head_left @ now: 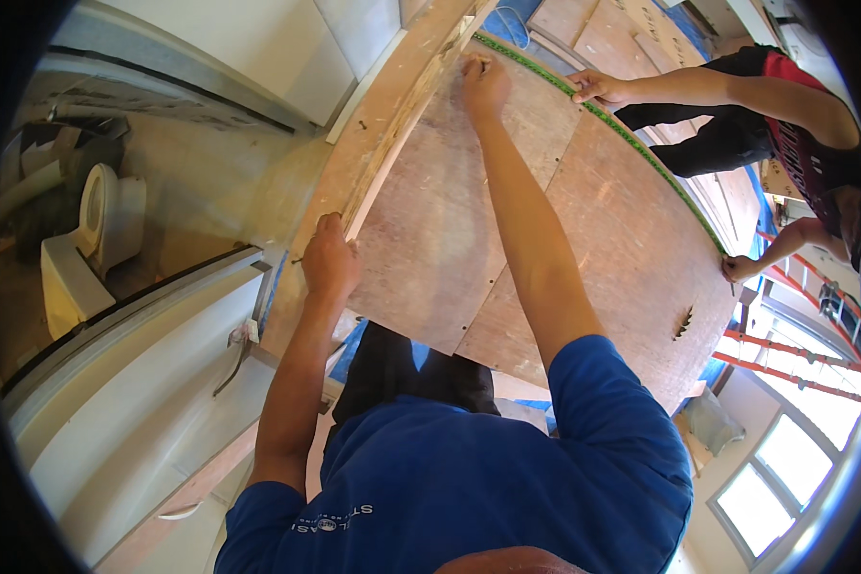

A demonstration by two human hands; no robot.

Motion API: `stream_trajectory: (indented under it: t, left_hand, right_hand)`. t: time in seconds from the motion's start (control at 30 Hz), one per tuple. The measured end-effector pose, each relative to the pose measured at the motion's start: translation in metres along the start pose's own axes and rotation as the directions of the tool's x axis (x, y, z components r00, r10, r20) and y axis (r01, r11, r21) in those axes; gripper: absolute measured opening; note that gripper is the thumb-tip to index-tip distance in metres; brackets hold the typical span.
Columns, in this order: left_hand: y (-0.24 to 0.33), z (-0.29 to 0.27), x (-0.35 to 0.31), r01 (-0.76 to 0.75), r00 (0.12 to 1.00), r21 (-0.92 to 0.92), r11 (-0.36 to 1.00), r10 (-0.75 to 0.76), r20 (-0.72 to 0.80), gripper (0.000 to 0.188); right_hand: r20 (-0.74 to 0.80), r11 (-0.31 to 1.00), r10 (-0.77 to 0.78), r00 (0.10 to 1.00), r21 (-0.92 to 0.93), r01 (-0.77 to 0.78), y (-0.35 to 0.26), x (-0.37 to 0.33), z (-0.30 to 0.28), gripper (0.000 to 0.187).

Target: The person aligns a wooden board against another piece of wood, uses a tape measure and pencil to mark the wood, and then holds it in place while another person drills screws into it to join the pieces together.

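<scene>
A long, rough-edged wooden strip (392, 158) runs away from me along the left side of a plywood panel (536, 239). My left hand (330, 263) is closed around the near end of this strip, thumb on the panel side. At the far end of the panel my right hand (486, 86) is held in a pinch beside the strip; what its fingers hold, if anything, is too small to make out. A green tape measure (651, 158) stretches along the panel's far side, between a co-worker's one hand (598, 89) and other hand (741, 268).
A dark fastener strip or bit (683, 323) lies on the panel at right. An orange ladder (794, 364) stands beyond, near a window (765, 493). Left are a white door (163, 421) with a handle and a toilet (110, 215). Other plywood sheets (612, 38) lie farther off.
</scene>
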State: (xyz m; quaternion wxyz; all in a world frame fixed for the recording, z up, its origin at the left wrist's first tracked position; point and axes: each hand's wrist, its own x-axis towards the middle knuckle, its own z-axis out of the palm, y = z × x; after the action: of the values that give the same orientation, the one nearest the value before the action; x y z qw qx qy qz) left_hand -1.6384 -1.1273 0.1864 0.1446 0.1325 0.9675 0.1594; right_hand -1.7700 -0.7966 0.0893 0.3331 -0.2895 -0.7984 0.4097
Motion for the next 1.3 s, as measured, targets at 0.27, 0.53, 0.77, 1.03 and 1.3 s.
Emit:
stream_trajectory:
  t: [0.27, 0.53, 0.77, 1.03, 1.3]
  left_hand:
    - [0.003, -0.005, 0.000, 0.030, 0.999, 0.007, 1.000, -0.030, 0.032, 0.036]
    - [0.001, -0.002, 0.001, 0.034, 0.999, 0.004, 0.999, -0.034, 0.034, 0.039]
    - [0.002, -0.003, 0.001, 0.035, 0.998, 0.016, 0.999, -0.036, 0.050, 0.042]
    - [-0.002, 0.001, 0.001, 0.013, 1.000, 0.004, 1.000, -0.013, 0.021, 0.040]
    - [0.000, 0.000, 0.002, 0.018, 1.000, 0.010, 1.000, -0.019, 0.024, 0.040]
  right_hand:
    - [-0.012, 0.996, -0.029, 0.999, 0.081, 0.030, -0.013, -0.035, -0.014, 0.021]
    - [-0.058, 0.993, -0.085, 0.995, 0.072, 0.089, 0.006, 0.025, 0.000, 0.020]
    - [-0.069, 0.999, -0.038, 0.997, 0.032, 0.040, 0.012, 0.033, 0.011, 0.020]
    - [0.052, 0.998, -0.058, 0.997, -0.031, 0.060, 0.009, 0.011, 0.005, 0.018]
    - [-0.103, 1.000, -0.008, 0.995, 0.018, 0.010, 0.011, 0.042, 0.006, 0.018]
